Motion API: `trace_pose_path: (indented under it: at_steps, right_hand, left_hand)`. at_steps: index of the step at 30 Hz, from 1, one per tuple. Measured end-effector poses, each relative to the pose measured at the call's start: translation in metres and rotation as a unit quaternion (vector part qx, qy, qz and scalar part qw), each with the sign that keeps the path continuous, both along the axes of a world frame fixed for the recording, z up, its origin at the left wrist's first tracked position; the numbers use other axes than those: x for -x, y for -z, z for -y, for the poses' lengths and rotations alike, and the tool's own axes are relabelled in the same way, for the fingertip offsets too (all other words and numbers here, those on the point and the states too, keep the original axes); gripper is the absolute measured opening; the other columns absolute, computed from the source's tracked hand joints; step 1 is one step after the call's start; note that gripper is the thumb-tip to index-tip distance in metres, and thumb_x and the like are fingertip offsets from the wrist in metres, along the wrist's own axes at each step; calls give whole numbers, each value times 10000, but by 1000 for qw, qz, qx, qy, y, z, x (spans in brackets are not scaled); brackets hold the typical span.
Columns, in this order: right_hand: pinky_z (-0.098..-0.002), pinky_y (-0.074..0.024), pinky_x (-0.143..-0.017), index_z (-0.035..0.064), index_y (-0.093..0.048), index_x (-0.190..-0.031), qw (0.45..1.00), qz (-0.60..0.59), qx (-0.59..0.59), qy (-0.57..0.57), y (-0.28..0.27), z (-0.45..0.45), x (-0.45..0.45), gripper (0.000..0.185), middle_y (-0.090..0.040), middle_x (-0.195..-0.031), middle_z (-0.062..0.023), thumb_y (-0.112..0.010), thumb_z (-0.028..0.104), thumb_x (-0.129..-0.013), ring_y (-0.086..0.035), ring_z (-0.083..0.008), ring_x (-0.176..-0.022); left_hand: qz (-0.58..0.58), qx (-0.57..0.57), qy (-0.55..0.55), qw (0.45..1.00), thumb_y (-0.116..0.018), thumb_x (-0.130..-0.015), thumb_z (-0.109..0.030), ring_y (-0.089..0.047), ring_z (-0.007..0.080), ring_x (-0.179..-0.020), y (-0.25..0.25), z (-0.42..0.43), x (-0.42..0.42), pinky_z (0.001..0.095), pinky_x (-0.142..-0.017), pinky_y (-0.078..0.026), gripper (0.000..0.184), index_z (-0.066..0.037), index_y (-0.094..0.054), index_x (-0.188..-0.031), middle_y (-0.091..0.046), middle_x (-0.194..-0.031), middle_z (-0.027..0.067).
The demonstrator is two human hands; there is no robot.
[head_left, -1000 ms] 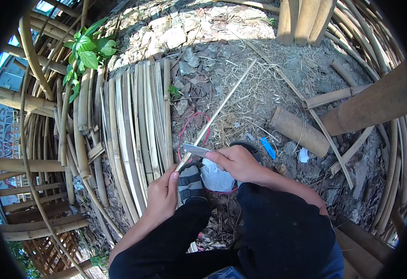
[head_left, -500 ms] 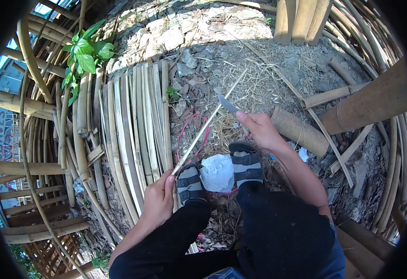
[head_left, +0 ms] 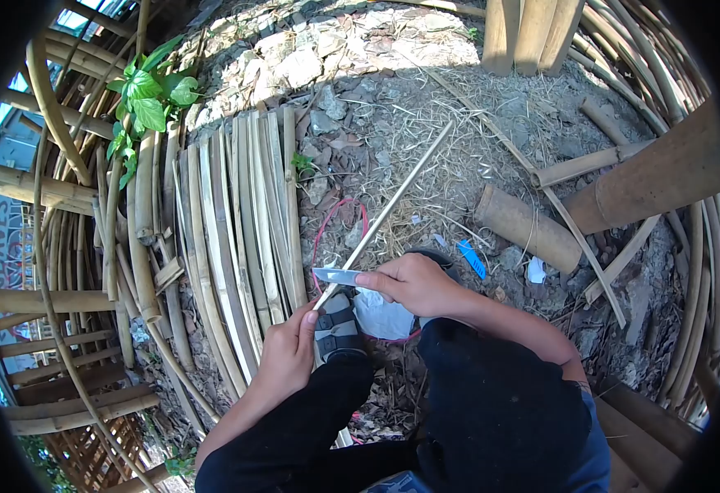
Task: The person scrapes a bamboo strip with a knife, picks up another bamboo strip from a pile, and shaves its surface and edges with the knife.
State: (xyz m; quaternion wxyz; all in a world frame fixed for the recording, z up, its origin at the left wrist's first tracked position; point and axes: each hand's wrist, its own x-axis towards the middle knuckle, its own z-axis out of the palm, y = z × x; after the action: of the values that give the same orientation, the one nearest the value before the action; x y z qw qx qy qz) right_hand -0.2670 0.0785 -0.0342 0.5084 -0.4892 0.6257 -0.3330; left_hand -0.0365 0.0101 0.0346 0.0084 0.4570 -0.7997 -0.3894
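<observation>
My left hand (head_left: 288, 349) is closed round the lower end of a thin bamboo strip (head_left: 401, 191), which slants up and to the right. In my right hand (head_left: 416, 286) is a knife (head_left: 337, 276), its handle hidden by the fingers. The blade lies across the strip, a little above my left fingers. Beneath my hands are a sandalled foot (head_left: 337, 327) and a crumpled white bag (head_left: 383, 314), partly covered by my right hand. A pink string (head_left: 317, 238) loops on the ground left of the strip.
Split bamboo slats (head_left: 249, 230) lie in a row at the left, beside a green plant (head_left: 146, 97). A cut bamboo tube (head_left: 528, 230), a blue object (head_left: 472, 259) and a long strip (head_left: 582, 238) lie at the right. A thick bamboo pole (head_left: 660, 177) juts in from the right edge.
My right hand and the knife moved up along the strip, then came back down near my left hand. The strip's far end swung left, then right again. My left hand kept its hold.
</observation>
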Motion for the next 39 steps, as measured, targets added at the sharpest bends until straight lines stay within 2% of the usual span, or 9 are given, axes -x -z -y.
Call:
trace_pose_path:
  at_steps: [7,10,12,16,23,30,32,35,39]
  right_hand:
    - [-396,-456,-591,113,-737,-841,999,-49,-1,24,0,1,11,552,-568,-564,-91,-486,597,-930,-603,-280,-570]
    - [-388,-437,-559,62,-703,-766,998,-55,13,33,3,3,18,573,-537,-535,-79,-499,568,-940,-563,-238,-521]
    - [-278,-334,-470,52,-544,-578,984,60,16,169,17,7,35,561,-454,-508,10,-556,459,-964,-407,-82,-481]
    - [-253,-307,-465,63,-523,-596,962,132,17,238,23,12,75,548,-422,-522,30,-521,446,-988,-377,-59,-492]
    - [-347,-437,-555,35,-633,-646,995,96,1,-8,17,-4,-12,647,-541,-528,-62,-476,586,-947,-537,-185,-505]
    - [-374,-447,-566,51,-673,-679,1000,-7,-20,5,4,1,10,647,-579,-548,-76,-488,622,-920,-602,-210,-544]
    - [-381,-436,-555,57,-659,-662,998,-45,-11,32,5,1,19,651,-561,-536,-74,-485,630,-918,-579,-214,-525]
    - [-370,-418,-535,38,-633,-655,998,-24,-21,52,11,1,25,632,-531,-524,-63,-498,588,-936,-542,-187,-506]
    - [-300,-335,-460,31,-531,-583,960,117,18,253,25,12,82,587,-462,-509,3,-519,465,-978,-385,-82,-480]
  left_hand:
    - [-16,-3,0,1000,-397,-1047,-218,-484,219,-423,2,1,-3,369,-468,-375,340,40,-615,-1080,-424,-493,117]
    - [-13,-6,1,1000,-393,-1047,-215,-489,219,-426,1,2,-3,368,-469,-378,340,42,-614,-1062,-428,-493,112]
    - [-10,-10,-1,1000,-390,-1048,-213,-492,218,-429,2,2,-7,367,-472,-382,340,43,-614,-1052,-432,-495,111]
    - [-18,-8,1,1000,-388,-1049,-215,-497,204,-443,7,2,-13,359,-483,-401,348,40,-622,-1023,-459,-517,110]
    - [11,-73,-16,997,-387,-1051,-231,-518,187,-500,-3,0,-1,350,-522,-422,365,38,-625,-986,-503,-561,108]
    - [-8,-77,-14,997,-390,-1052,-236,-505,166,-515,2,0,-6,339,-530,-422,368,40,-618,-962,-503,-564,88]
    - [-8,-81,-19,997,-344,-1063,-321,-442,84,-549,3,1,-8,278,-536,-389,462,34,-622,-961,-499,-594,23]
    - [11,-87,-27,996,-346,-1063,-324,-450,93,-553,-1,1,-6,287,-546,-400,470,40,-620,-947,-496,-591,28]
    - [-2,-76,-27,997,-347,-1063,-320,-452,105,-550,3,1,-15,298,-548,-406,465,37,-621,-944,-494,-588,35]
